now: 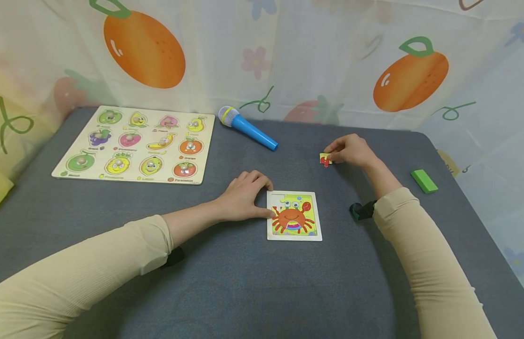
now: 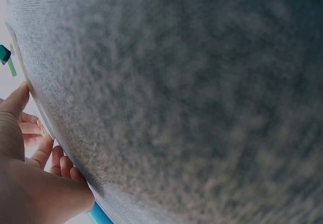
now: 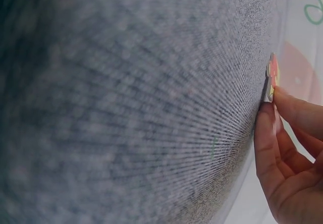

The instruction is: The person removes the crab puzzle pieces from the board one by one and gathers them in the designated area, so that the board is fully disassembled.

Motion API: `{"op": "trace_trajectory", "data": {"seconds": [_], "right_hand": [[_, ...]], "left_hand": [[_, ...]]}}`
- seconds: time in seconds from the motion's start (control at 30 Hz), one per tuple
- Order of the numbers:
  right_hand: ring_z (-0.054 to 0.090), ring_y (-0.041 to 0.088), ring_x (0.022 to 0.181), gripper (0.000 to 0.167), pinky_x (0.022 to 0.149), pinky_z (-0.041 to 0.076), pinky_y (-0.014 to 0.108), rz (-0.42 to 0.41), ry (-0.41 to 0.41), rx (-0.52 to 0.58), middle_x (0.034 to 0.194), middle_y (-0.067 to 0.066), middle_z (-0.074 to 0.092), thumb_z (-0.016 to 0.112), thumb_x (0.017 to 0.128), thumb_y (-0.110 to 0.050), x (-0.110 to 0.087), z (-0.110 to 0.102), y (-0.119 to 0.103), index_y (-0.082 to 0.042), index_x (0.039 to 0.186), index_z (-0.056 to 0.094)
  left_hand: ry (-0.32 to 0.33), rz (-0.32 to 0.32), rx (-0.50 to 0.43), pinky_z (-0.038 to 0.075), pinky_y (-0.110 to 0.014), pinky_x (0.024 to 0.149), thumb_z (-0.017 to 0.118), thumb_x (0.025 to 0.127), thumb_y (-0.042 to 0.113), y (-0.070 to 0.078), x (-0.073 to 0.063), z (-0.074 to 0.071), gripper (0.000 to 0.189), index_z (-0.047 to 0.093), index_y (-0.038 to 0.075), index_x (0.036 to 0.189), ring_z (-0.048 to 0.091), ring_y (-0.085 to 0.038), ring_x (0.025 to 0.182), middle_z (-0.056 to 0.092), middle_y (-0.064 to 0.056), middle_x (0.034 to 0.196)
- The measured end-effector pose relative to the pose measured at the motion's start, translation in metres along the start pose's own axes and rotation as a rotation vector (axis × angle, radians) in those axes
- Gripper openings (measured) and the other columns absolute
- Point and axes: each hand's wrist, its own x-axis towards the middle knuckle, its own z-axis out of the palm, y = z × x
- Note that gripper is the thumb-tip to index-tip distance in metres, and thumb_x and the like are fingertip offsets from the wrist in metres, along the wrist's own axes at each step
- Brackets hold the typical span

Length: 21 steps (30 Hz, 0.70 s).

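A square crab jigsaw puzzle (image 1: 293,221) in a white frame lies on the dark grey table, with a pale gap in its upper left part. My left hand (image 1: 246,197) holds its left side, thumb at the left border and index finger at the upper left corner. In the left wrist view the left hand (image 2: 38,168) appears at the lower left, fingers at the frame's edge. Farther back on the right, my right hand (image 1: 350,149) pinches a small yellow and red puzzle piece (image 1: 324,159). The right wrist view shows this puzzle piece (image 3: 273,75) at the fingertips of the right hand (image 3: 292,153).
A fruit peg board (image 1: 135,146) lies at the back left. Beside it is a blue toy microphone (image 1: 251,131). A green block (image 1: 424,181) sits near the right edge of the table (image 1: 262,292). Behind hangs a fruit-print curtain (image 1: 287,61).
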Motion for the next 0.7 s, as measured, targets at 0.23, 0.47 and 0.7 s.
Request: {"op": "trace_trajectory", "data": {"seconds": [0.23, 0.47, 0.7], "right_hand": [[0.064, 0.003, 0.074, 0.024, 0.073, 0.055, 0.025, -0.002, -0.006, 0.004, 0.101, 0.016, 0.075, 0.067, 0.092, -0.011, 0.0004, -0.0002, 0.0002, 0.001, 0.113, 0.071], [0.066, 0.002, 0.074, 0.025, 0.074, 0.055, 0.026, -0.004, -0.010, 0.014, 0.096, 0.011, 0.077, 0.068, 0.092, -0.012, 0.0006, -0.0011, 0.0001, -0.001, 0.114, 0.071], [0.067, 0.003, 0.075, 0.027, 0.075, 0.057, 0.027, 0.005, -0.002, 0.019, 0.100, 0.012, 0.076, 0.068, 0.092, -0.014, 0.0006, -0.0011, 0.0005, -0.002, 0.116, 0.070]], "left_hand": [[0.002, 0.001, 0.000, 0.038, -0.045, 0.096, 0.079, 0.079, 0.045, 0.0010, -0.0010, -0.0010, 0.056, 0.057, 0.016, 0.123, 0.045, -0.026, 0.115, 0.051, -0.008, 0.133], [0.003, -0.001, -0.002, 0.038, -0.045, 0.097, 0.079, 0.080, 0.045, 0.0013, -0.0011, -0.0011, 0.056, 0.057, 0.016, 0.123, 0.044, -0.026, 0.116, 0.051, -0.008, 0.133], [-0.003, -0.005, -0.005, 0.038, -0.045, 0.097, 0.079, 0.080, 0.044, 0.0023, -0.0013, -0.0017, 0.056, 0.057, 0.016, 0.123, 0.044, -0.027, 0.117, 0.051, -0.008, 0.134]]}}
